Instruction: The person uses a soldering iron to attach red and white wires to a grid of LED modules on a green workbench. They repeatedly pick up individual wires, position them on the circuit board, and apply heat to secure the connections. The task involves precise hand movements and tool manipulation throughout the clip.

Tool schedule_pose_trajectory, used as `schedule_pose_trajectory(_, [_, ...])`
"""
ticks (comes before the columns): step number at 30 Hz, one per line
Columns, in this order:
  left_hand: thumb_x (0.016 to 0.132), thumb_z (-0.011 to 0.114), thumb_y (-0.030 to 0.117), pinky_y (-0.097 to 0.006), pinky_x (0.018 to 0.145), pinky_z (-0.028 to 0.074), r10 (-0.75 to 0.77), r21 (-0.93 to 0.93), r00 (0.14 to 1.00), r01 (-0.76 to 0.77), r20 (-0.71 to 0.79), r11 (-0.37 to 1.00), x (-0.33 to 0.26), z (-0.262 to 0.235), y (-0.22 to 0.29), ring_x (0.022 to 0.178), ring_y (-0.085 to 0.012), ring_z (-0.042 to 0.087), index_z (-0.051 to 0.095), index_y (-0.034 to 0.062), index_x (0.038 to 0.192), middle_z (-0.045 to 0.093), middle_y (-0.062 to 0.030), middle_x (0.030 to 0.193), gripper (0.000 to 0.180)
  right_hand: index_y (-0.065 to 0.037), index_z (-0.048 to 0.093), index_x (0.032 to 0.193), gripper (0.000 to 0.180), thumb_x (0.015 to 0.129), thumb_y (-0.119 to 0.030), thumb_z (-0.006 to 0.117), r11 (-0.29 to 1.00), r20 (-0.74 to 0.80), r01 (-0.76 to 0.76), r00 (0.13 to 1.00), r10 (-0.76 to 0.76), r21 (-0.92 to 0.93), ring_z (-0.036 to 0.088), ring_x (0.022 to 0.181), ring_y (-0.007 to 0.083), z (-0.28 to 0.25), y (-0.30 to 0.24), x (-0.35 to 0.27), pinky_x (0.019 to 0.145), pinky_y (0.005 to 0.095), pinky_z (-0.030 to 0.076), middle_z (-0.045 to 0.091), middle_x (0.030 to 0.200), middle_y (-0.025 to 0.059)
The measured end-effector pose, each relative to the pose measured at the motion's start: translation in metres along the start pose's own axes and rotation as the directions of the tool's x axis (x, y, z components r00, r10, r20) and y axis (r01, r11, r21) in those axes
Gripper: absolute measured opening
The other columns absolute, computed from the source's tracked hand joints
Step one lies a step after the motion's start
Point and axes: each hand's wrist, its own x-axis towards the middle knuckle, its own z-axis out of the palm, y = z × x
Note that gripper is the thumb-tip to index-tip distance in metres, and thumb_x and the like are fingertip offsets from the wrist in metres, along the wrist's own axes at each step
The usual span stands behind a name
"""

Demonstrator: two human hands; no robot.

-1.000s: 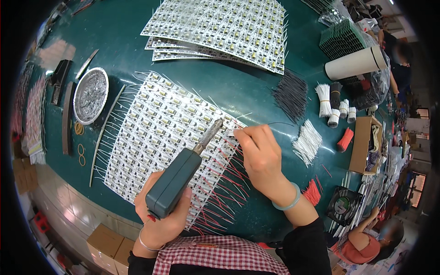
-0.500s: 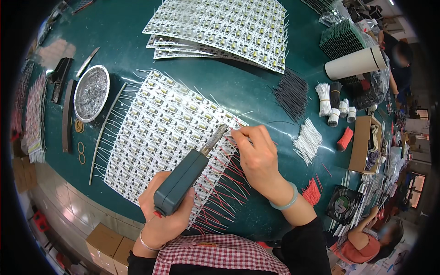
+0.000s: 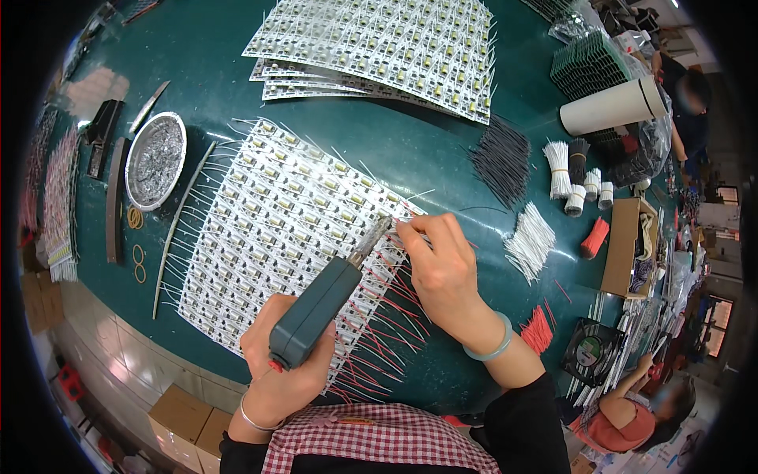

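Observation:
My left hand (image 3: pixel 286 371) is wrapped round a dark green soldering gun (image 3: pixel 314 313). Its metal tip reaches up and right to the upper right edge of a white circuit board panel (image 3: pixel 257 213). Rows of small yellowish parts cover the panel, and thin white wires stick out along its left side. Red and white wires (image 3: pixel 395 312) fan out from its right side. Just beside the tip, my right hand (image 3: pixel 444 265) pinches at the panel's edge, apparently on a thin wire; the fingertips hide most of it.
Stacked similar panels (image 3: pixel 379 47) lie at the far side. To the left are a foil-like bowl (image 3: pixel 130 170) of grey scraps and rubber bands (image 3: pixel 140 265). Rightward lie black wires (image 3: pixel 501 162), white wires (image 3: pixel 530 241), red wires (image 3: pixel 537 332), a white cylinder (image 3: pixel 608 108) and a fan (image 3: pixel 592 351). Two people are at right.
The soldering gun and my left hand have shifted very slightly to the right. My right hand stays at the panel's edge, its fingertips a touch further left.

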Motion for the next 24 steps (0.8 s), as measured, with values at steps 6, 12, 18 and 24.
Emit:
schedule_pose_trajectory(6, [0.077, 0.075, 0.0, -0.027, 0.058, 0.045, -0.035, -0.004, 0.999, 0.035, 0.017, 0.999, -0.002, -0.002, -0.003, 0.063, -0.0113, 0.057, 0.064, -0.0004, 0.083, 0.062, -0.0074, 0.076, 0.013, 0.007, 0.066, 0.103, 0.032, 0.071, 0.005, 0.064, 1.0, 0.001, 0.008, 1.0, -0.008, -0.006, 0.057, 0.084, 0.0266, 0.0, -0.001, 0.001, 0.066, 0.0327, 0.051, 0.059, 0.096, 0.0127])
schedule_pose_trajectory(12, [0.076, 0.075, -0.003, -0.027, 0.06, 0.047, 0.093, 0.087, 0.995, -0.096, 0.03, 0.992, 0.0, -0.009, 0.002, 0.066, -0.0135, 0.059, 0.067, -0.0035, 0.091, 0.064, -0.008, 0.082, 0.017, 0.006, 0.066, 0.102, 0.031, 0.071, 0.005, 0.064, 1.0, 0.0, -0.011, 1.0, 0.011, -0.012, 0.057, 0.084, 0.0265, -0.001, -0.001, -0.001, 0.066, 0.0332, 0.051, 0.058, 0.096, 0.0126])
schedule_pose_trajectory(18, [0.075, 0.075, -0.005, -0.028, 0.065, 0.05, 0.097, 0.08, 0.995, -0.098, 0.019, 0.992, -0.004, -0.012, -0.001, 0.072, -0.0169, 0.063, 0.069, -0.0059, 0.097, 0.068, -0.0117, 0.089, 0.023, 0.006, 0.066, 0.102, 0.031, 0.071, 0.006, 0.063, 1.0, -0.009, -0.008, 1.0, 0.008, -0.017, 0.057, 0.084, 0.0263, 0.002, -0.001, 0.0, 0.066, 0.0333, 0.051, 0.058, 0.096, 0.0123])
schedule_pose_trajectory(24, [0.075, 0.075, -0.004, -0.03, 0.067, 0.051, 0.094, 0.062, 0.996, -0.094, 0.006, 0.994, -0.006, -0.015, 0.0, 0.075, -0.019, 0.064, 0.069, -0.0062, 0.098, 0.068, -0.0137, 0.092, 0.024, 0.004, 0.065, 0.104, 0.032, 0.072, 0.003, 0.064, 1.0, -0.042, 0.01, 0.999, -0.009, 0.014, 0.057, 0.084, 0.0266, -0.004, -0.003, -0.001, 0.067, 0.0349, 0.05, 0.058, 0.096, 0.0116])
